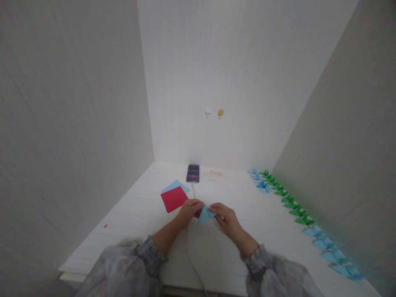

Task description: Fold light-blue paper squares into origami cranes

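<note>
A light blue piece of folded origami paper (205, 215) is held between both hands above the white table (136, 231). My left hand (189, 210) pinches its upper left edge, with a ring on one finger. On the other side, my right hand (227, 216) grips the right corner between thumb and fingers. The paper is folded into a triangular shape with a crease down it, one point toward me. Just beyond my left hand lies a red sheet of paper (173, 199), partly over a light blue sheet (177, 184).
A phone (193, 173) stands by the back wall, its white cable (192, 264) running toward me under my hands. Along the right wall sit rows of green paper cranes (287, 199) and blue paper cranes (335, 256). Two hooks (220, 112) are on the back wall. An orange scrap (105, 226) lies left.
</note>
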The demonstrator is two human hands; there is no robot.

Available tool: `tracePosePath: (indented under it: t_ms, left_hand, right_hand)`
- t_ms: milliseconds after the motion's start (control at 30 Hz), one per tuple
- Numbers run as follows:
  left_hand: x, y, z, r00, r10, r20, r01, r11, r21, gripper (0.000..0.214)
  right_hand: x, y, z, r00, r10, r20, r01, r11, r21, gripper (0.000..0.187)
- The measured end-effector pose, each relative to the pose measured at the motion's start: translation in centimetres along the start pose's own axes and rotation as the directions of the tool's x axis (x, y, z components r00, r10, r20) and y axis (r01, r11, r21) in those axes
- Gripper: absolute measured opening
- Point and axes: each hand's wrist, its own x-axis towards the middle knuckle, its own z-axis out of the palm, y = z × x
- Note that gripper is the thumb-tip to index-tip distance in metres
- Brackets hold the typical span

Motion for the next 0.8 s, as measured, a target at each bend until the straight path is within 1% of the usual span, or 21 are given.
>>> tracePosePath:
  t_ms: [200,300,433,600,733,800]
  left_hand:
    - [0.16,0.02,-0.11,1.0,-0.015,-0.018,0.015,0.999,-0.029,0.027]
    - [0.14,0.13,-0.12,0.999,-0.034,-0.006,0.034,0.999,-0.034,0.028]
    - [0.12,0.16,-0.2,0.999,-0.029,0.026,0.03,0.998,-0.049,0.031]
    - [0.44,-0.36,-0.5,0.998,-0.055,-0.004,0.055,0.998,-0.007,0.033]
    - [0.59,-0.69,-0.63,1.0,-0.028,-0.01,0.029,0.998,0.05,0.033]
    - [0.58,-0.66,-0.59,0.999,-0.042,-0.029,0.043,0.998,0.053,0.034]
  right_hand:
    - [0.17,-0.48,-0.09,0.998,-0.046,0.044,0.047,0.999,-0.017,0.033]
    - [0.23,-0.61,-0.16,0.997,-0.041,0.063,0.043,0.999,-0.02,0.035]
    - [0.14,-0.43,-0.1,0.997,-0.055,0.061,0.056,0.998,-0.014,0.036]
    - [-0.11,0.01,0.09,0.994,-0.038,0.098,0.041,0.999,-0.027,0.038]
    - [-0.19,0.09,0.07,0.993,-0.031,0.111,0.034,0.999,-0.03,0.037]
    - [-0.14,-0.05,-0.01,0.993,-0.026,0.113,0.029,0.999,-0.02,0.035]
